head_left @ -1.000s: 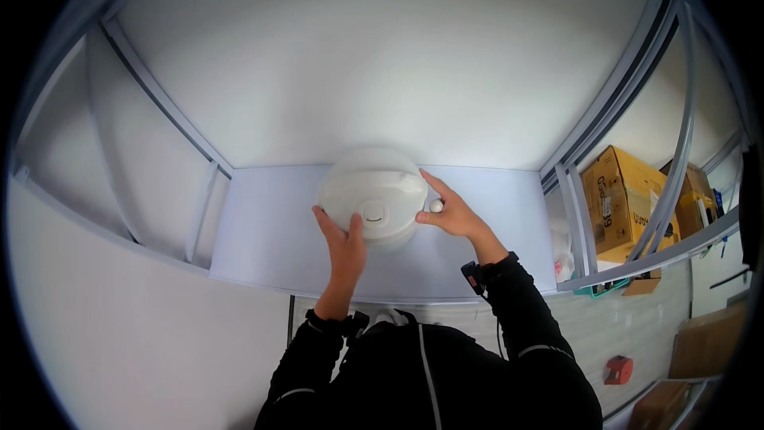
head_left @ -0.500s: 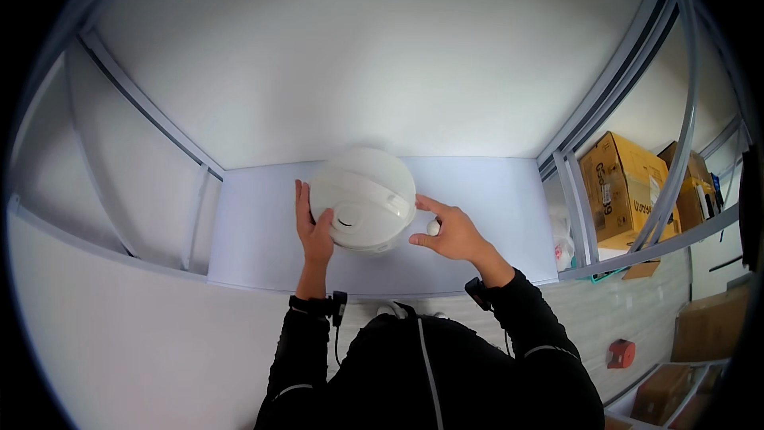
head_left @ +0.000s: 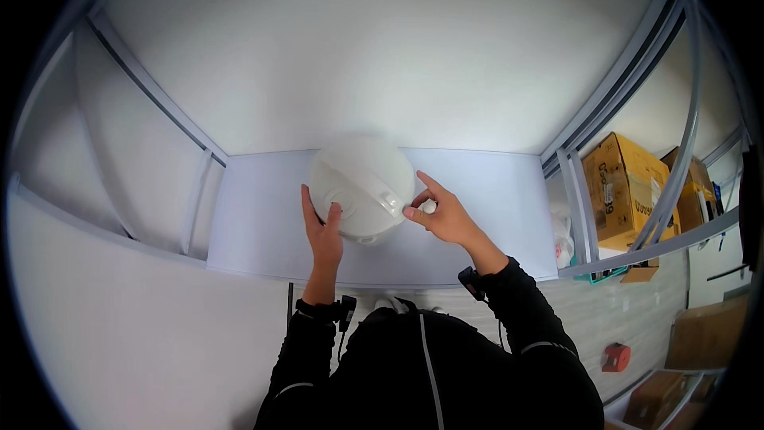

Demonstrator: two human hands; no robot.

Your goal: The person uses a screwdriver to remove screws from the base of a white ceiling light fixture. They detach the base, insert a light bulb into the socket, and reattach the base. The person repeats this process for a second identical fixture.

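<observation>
A round white appliance, which looks like a rice cooker (head_left: 360, 171), stands on the pale tabletop (head_left: 485, 227). A raised band crosses its lid, and a round fitting sits toward its near left. My left hand (head_left: 325, 239) rests against the near left side, fingers spread along the rim and thumb over the round fitting. Close to the right edge is my right hand (head_left: 448, 217), its thumb tip at the end of the band and index finger stretched out. A small white rounded piece (head_left: 430, 207) sits in its grip, partly covered by the fingers.
Grey metal frame posts (head_left: 581, 199) rise at both ends of the table, with a white wall behind. To the right are cardboard boxes (head_left: 625, 191) and a white plastic bag (head_left: 563, 243). A red stool (head_left: 616, 357) stands on the floor.
My right hand has moved in toward the cooker's edge with the small white piece, and its thumb now meets the lid band. My left thumb has shifted onto the round fitting.
</observation>
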